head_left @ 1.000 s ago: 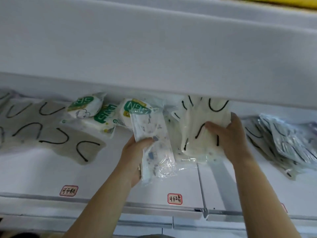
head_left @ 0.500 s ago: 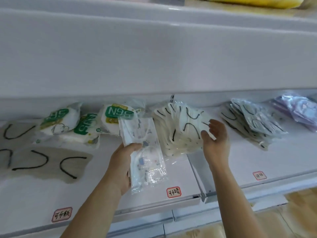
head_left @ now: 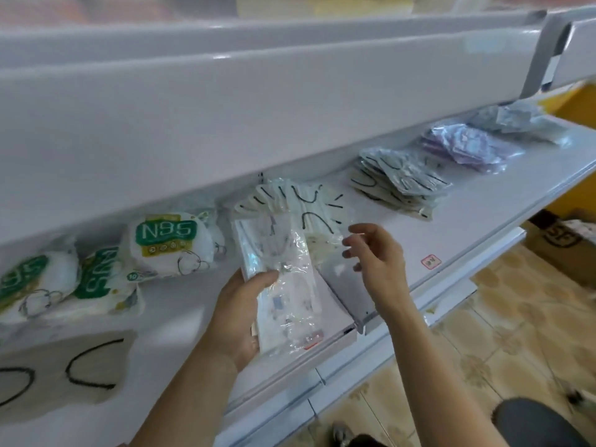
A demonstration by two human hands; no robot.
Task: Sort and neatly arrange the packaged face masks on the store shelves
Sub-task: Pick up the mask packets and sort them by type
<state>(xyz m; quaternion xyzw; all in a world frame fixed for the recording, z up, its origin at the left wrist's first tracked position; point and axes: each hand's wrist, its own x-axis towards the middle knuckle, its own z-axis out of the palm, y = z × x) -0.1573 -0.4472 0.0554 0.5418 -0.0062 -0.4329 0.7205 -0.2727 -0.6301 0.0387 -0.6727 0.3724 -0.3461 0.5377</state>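
My left hand (head_left: 237, 317) grips a clear pack of printed face masks (head_left: 283, 285), held upright over the white shelf (head_left: 180, 324). Behind it lies a fanned stack of cream masks with black ear loops (head_left: 300, 209). My right hand (head_left: 375, 256) hovers open just right of that stack, fingers apart, touching nothing. Green-labelled N95 packs (head_left: 171, 243) sit to the left on the same shelf. More cream masks with black loops (head_left: 64, 372) lie at the far left.
Further right lie a grey-wrapped mask stack (head_left: 403, 179), a purple stack (head_left: 467, 146) and a pale blue pile (head_left: 512, 119). The upper shelf's front lip (head_left: 258, 101) overhangs. A cardboard box (head_left: 561, 240) stands on the tiled floor at the right.
My right hand has let go of the cream mask stack and drawn back to the right. My left hand keeps its pack. The view has swung right and down.
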